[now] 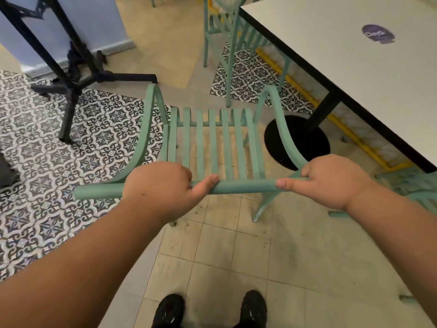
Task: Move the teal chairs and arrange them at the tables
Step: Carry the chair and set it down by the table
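Gripped the teal chair (212, 143) by its top rail (246, 185), left hand (156, 185) and right hand (331, 181) each curled round the bar, well apart. Looked stiff, slatted, probably light to lift, paint smooth and maybe slippery. Seemed to stand on the tiled floor (236, 256) just beside the white tabletop (354, 79), near its black round base (295, 143), another chair (224, 31) beyond.

- Black-and-white ornamental patterned floor tiles (47, 147) cover the left side; a second patch of them lies farther off, right of centre.
- Plain beige square floor tiles (236, 256), scuffed and speckled with dirt, fill the near middle.
- A yellow painted floor strip (369, 150) runs diagonally on the right.
- A pale blue wall panel (94, 20) with a white skirting stands upper left.
- A pair of black shoes (170, 311) stands on the beige tiles at the bottom edge.
- A round purple sticker (378, 34) with white lettering lies flat, upper right.
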The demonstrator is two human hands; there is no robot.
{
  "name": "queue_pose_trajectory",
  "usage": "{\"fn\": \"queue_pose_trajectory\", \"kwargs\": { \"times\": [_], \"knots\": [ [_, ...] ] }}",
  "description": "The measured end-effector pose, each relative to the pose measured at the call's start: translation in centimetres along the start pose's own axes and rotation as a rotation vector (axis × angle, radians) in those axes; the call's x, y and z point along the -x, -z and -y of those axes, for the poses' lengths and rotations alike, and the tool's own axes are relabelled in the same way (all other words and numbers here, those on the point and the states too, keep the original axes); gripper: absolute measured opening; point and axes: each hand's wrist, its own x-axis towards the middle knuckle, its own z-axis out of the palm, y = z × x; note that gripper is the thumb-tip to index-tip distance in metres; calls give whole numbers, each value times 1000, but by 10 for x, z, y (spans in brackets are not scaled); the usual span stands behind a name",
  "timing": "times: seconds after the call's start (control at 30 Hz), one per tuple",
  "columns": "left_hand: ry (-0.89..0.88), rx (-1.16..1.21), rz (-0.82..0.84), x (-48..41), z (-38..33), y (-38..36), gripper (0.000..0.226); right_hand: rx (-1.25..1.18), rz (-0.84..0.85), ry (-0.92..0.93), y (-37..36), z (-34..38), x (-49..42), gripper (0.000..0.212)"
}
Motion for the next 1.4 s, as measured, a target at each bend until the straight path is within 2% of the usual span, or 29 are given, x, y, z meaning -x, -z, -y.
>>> {"fn": "queue_pose_trajectory", "kwargs": {
  "times": [0.37,0.73,0.93,1.1,1.27,1.4],
  "knots": [
    [-48,-37,-29,-10,26,4,92,-58,3,-19,-7,23,11,96],
    [-124,-80,-52,-20,42,3,95,-111,21,-39,-8,34,24,90],
    [-139,-71,-24,-45,71,14,85,-133,48,2,-4,67,30,81],
    [-202,-104,-106,-64,106,15,68,-257,74,9,-13,99,29,85],
    [-285,-97,-143,-78,129,12,70,-294,81,37,-13,118,27,83],
    [-258,-121,-131,-87,137,17,66,-308,72,27,-12,129,22,87]
  ]
}}
